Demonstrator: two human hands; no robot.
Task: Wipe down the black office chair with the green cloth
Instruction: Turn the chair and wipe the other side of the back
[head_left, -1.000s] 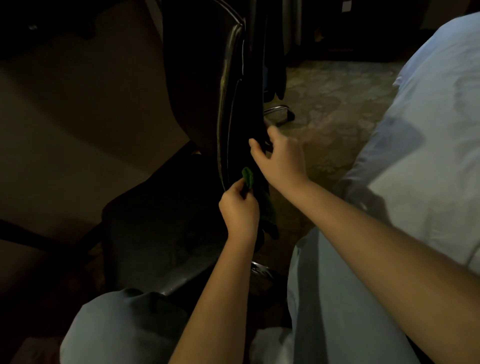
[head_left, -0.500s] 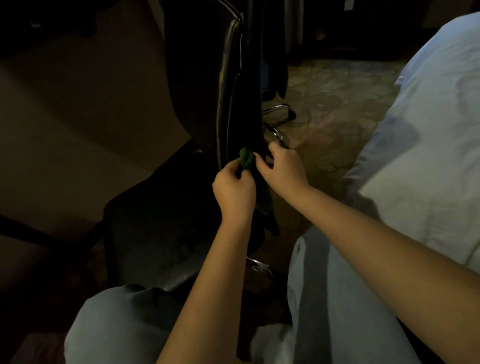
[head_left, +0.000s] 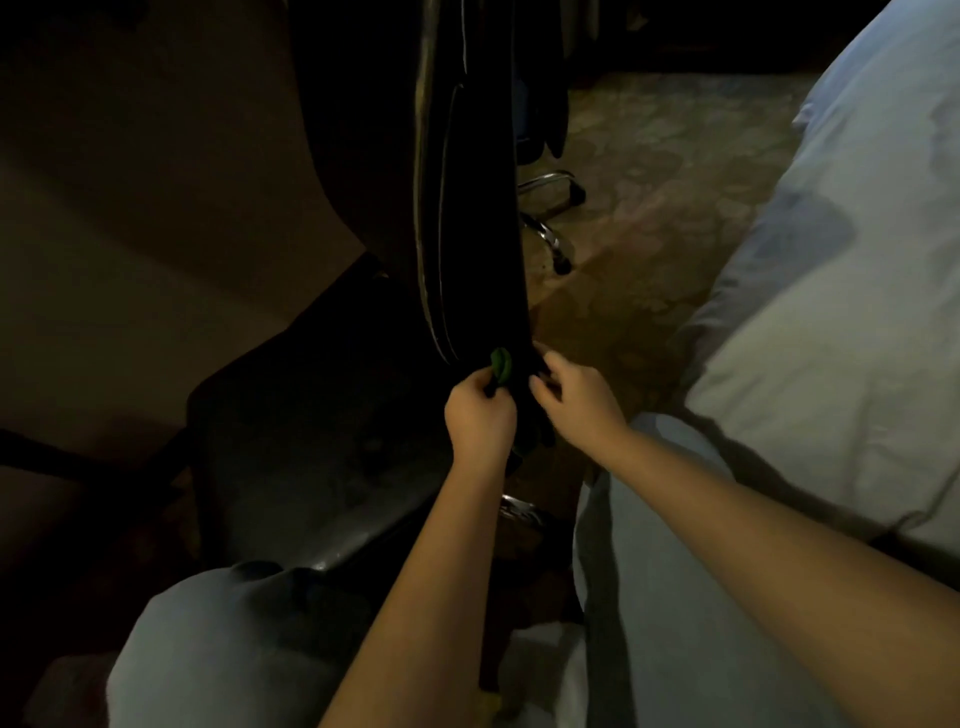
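Observation:
The black office chair stands right in front of me, its backrest (head_left: 467, 208) seen edge-on and its seat (head_left: 311, 441) to the left. At the backrest's lower rear edge a small fold of the green cloth (head_left: 502, 364) shows; the rest hangs dark below it. My left hand (head_left: 480, 421) is closed around the cloth from the left. My right hand (head_left: 579, 402) sits right beside it, fingers curled onto the cloth's dark right side. The light is dim and the fingertips are hard to make out.
The chair's chrome legs and casters (head_left: 550, 234) splay over the patterned carpet (head_left: 649, 156) behind the backrest. A bed with pale sheets (head_left: 831, 260) fills the right side. My knees in pale trousers (head_left: 234, 649) are below, a beige surface (head_left: 130, 260) at left.
My right hand, fingers spread a second ago, has closed in beside the left hand on the cloth. Both hands rose along the backrest edge, then came back down.

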